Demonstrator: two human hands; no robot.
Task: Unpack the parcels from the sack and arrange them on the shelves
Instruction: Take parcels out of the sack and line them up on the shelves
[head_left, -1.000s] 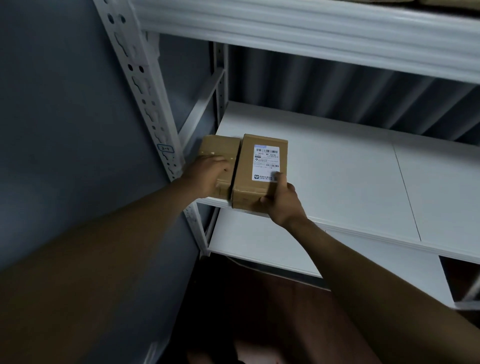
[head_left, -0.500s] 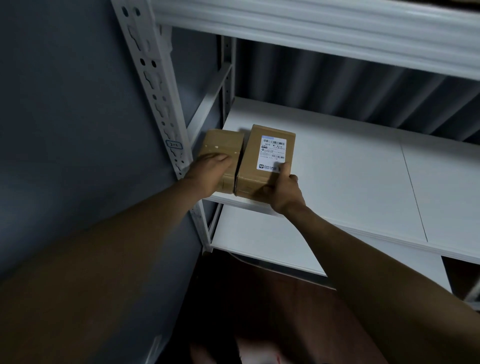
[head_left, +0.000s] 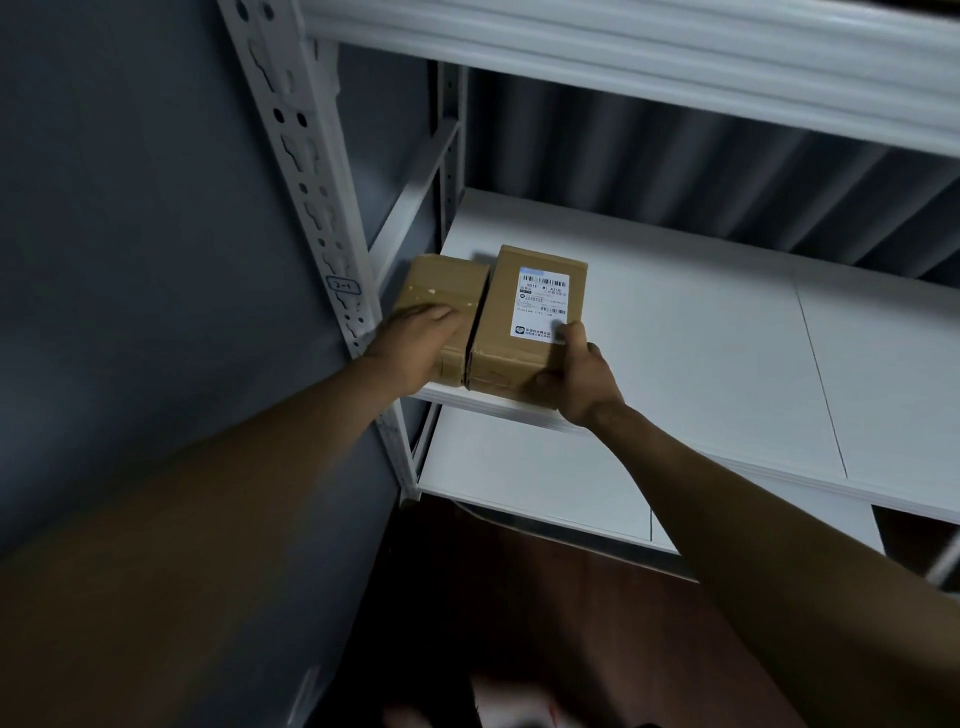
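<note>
- Cardboard is what we have in both hands: two brown parcels sit side by side, touching, at the front left corner of the white shelf (head_left: 675, 332), just beside the perforated upright (head_left: 306, 171) that carries a small handwritten tag.
- We judge the step in hand to be the placing and squaring-up of this pair on the shelf; the sack itself is not clearly in view.
- Our left hand (head_left: 415, 343) lies over the near end of the plain parcel (head_left: 447, 288), its fingers (head_left: 434, 317) loosely bent across the top face and pressing on it rather than pinching.
- Our right hand (head_left: 576, 374) grips the near right corner of the labelled parcel (head_left: 535, 312), thumb up on the white label, the remaining fingers curled under or behind the near face, where we cannot see them.
- Next, we think, both parcels want a push further back from the shelf's front edge, since their near ends sit right at it, and then both hands can let go.
- Below the shelf a second white board shows, and dark floor beneath that.
</note>
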